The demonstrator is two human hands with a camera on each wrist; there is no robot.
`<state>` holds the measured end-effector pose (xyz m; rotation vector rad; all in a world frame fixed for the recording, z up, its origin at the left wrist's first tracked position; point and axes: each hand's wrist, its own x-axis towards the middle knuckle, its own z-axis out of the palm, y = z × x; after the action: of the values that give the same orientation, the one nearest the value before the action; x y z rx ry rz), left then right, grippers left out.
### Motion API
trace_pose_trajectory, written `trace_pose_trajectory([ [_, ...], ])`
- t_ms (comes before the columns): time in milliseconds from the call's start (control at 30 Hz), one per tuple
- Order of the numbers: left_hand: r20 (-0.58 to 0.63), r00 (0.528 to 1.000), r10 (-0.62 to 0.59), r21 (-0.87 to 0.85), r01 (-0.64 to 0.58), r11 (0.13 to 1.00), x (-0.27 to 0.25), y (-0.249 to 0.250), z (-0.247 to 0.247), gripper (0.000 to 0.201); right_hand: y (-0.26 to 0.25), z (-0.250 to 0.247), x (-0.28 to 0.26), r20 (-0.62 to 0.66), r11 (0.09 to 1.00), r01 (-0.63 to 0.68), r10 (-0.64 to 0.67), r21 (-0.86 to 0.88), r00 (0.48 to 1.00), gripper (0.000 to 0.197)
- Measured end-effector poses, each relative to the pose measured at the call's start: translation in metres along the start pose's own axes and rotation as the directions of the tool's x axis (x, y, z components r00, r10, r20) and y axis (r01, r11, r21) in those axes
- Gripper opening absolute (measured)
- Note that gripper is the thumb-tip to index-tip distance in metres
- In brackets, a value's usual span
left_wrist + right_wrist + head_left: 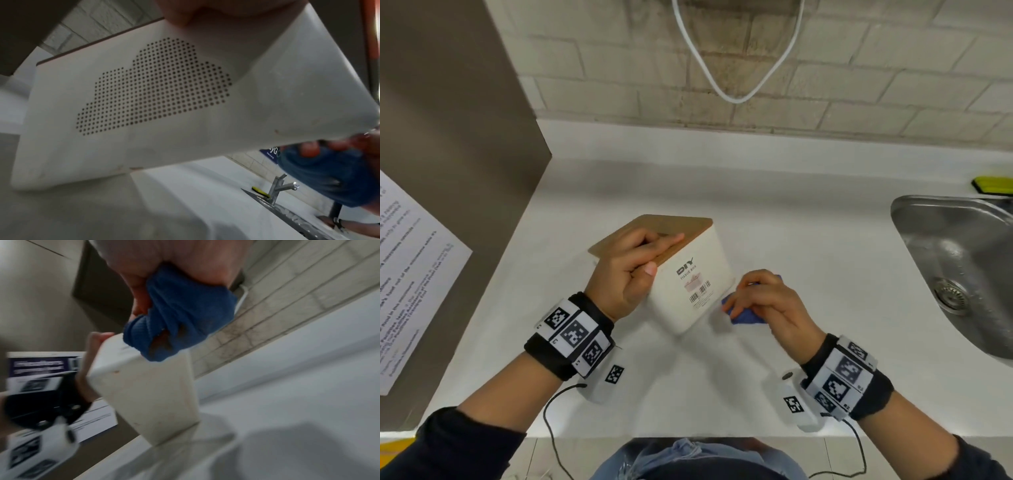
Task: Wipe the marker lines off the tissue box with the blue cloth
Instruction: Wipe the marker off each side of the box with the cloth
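A white counter [791,233] under a brick wall carries the work. The left hand [630,270] clamps the tissue box [688,291], fingers flat on its wooden lid and thumb on the near face. The right hand [767,301] bunches the blue cloth [743,317] at the box's 4 o'clock corner. The box sits mid-counter, tipped on an edge, long axis running 10 to 4 o'clock, lid facing 11. No marker lines show clearly. Hard rubbing could slide or twist the tilted box from the one-handed hold.
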<state>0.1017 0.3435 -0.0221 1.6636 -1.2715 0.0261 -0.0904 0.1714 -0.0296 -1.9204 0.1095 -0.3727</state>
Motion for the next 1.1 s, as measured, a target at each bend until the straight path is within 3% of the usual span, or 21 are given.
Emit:
trace_pose_trajectory([
  [67,-0.009,1.0,-0.005,0.002,0.005,1.0,0.002,0.0,-0.001,0.068,-0.001,-0.01,0.0,-0.145,0.991,-0.004,0.024,0.135,0.989,0.034],
  [167,-0.037,0.999,-0.016,0.005,0.016,1.0,0.006,-0.002,0.0,0.065,-0.031,-0.006,0.016,-0.271,0.943,0.128,-0.042,0.308,0.962,0.033],
  [300,-0.102,0.994,-0.048,-0.084,0.04,0.996,0.007,-0.008,0.0,0.051,-0.054,0.03,0.051,-0.323,0.946,0.3,-0.248,0.124,0.913,0.034],
  [433,-0.216,0.967,-0.139,-0.172,0.102,0.98,0.01,-0.003,0.002,0.05,-0.051,0.063,0.07,-0.36,0.955,0.261,-0.196,0.142,0.912,0.034],
  [500,-0.267,0.937,-0.226,-0.251,0.159,0.955,0.013,-0.001,0.001,0.063,-0.053,0.069,0.075,-0.343,0.955,0.26,-0.199,0.143,0.918,0.034],
  [633,-0.284,0.923,-0.261,-0.306,0.171,0.937,0.012,-0.007,0.0,0.058,-0.057,0.067,0.081,-0.209,0.938,0.316,-0.284,0.141,0.936,0.034],
  [800,-0.231,0.961,-0.155,-0.155,0.121,0.981,0.003,-0.008,-0.001,0.068,-0.053,0.055,0.066,0.099,0.926,0.375,-0.377,0.041,0.921,0.037],
  [900,-0.187,0.98,-0.061,-0.082,0.047,0.996,-0.002,-0.009,0.003,0.071,-0.029,0.041,0.044,0.24,0.942,0.324,-0.294,-0.094,0.925,0.038],
  [1000,-0.211,0.976,-0.047,-0.074,0.032,0.997,-0.001,-0.011,0.003,0.073,0.0,0.02,0.02,0.161,0.954,0.149,-0.11,-0.258,0.981,0.041],
  [1100,-0.161,0.987,0.013,-0.061,-0.024,0.998,-0.002,-0.009,0.002,0.073,0.002,0.004,0.009,-0.007,0.964,0.026,-0.029,-0.263,1.0,0.038],
])
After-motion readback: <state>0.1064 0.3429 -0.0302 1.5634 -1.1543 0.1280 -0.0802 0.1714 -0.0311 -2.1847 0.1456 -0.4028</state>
